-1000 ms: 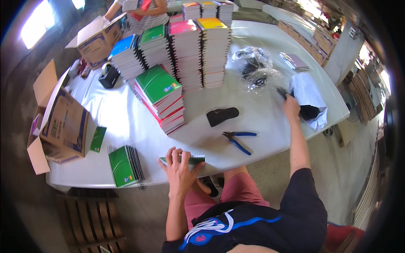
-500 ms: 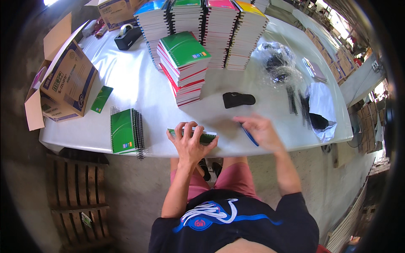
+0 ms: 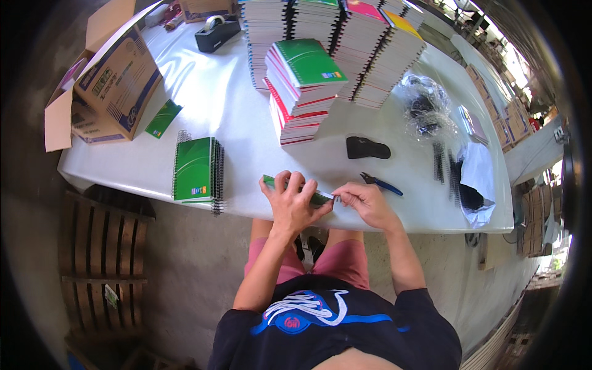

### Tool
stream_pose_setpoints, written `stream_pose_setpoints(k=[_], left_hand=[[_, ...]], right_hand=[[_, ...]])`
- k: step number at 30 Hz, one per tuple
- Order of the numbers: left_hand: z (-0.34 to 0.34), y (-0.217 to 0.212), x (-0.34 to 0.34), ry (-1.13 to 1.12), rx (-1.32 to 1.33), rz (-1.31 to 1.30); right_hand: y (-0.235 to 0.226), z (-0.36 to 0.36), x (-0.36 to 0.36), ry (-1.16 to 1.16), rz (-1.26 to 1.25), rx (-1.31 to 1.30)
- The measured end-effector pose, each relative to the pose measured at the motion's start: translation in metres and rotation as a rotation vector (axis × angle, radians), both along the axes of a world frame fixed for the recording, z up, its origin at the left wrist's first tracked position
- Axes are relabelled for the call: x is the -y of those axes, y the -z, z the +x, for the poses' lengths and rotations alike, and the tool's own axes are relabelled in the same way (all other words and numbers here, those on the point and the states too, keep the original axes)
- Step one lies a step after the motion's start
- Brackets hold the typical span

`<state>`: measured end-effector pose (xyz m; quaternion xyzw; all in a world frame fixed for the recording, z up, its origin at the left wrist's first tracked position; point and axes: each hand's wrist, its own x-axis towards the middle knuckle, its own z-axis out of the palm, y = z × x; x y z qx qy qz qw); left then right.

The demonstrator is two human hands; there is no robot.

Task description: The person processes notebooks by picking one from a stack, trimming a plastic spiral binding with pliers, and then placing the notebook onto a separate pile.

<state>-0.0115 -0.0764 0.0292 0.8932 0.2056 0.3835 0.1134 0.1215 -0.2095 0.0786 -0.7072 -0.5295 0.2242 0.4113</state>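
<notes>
My left hand is closed over a green notebook, which it holds tilted up on the table near the front edge. The fingers hide most of its cover. At the notebook's right end, my right hand pinches with thumb and forefinger at what looks like the end of a dark wire coil, too small to make out well. Just beyond that hand lie blue-handled cutting pliers, not held. Farther off is a flat black pouch-like piece.
Coil-bound green notebooks lie at left, near a loose green cover and an open carton. A tall notebook stack stands ahead, with taller stacks behind. Plastic wrap, black coils and a tape dispenser share the table.
My right hand has moved left to the notebook's end, and the blue pliers that were at its fingers now lie on the table. My left hand keeps its grip. The whole view has shifted.
</notes>
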Motion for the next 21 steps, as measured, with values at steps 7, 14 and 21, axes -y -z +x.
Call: stream_pose_setpoints(k=[7,14,21], left_hand=[[-0.002,-0.005,-0.005,-0.002,-0.117,-0.051],[-0.006,-0.002,-0.008,0.027,-0.112,-0.049],[-0.004,-0.006,-0.014,0.081,-0.025,-0.098]], right_hand=[[-0.019,-0.016,-0.01,0.074,-0.103,0.089],[0.004,0.004,0.001,-0.037,-0.105,0.014],[0.021,0.087,-0.014,0.211,0.059,0.793]])
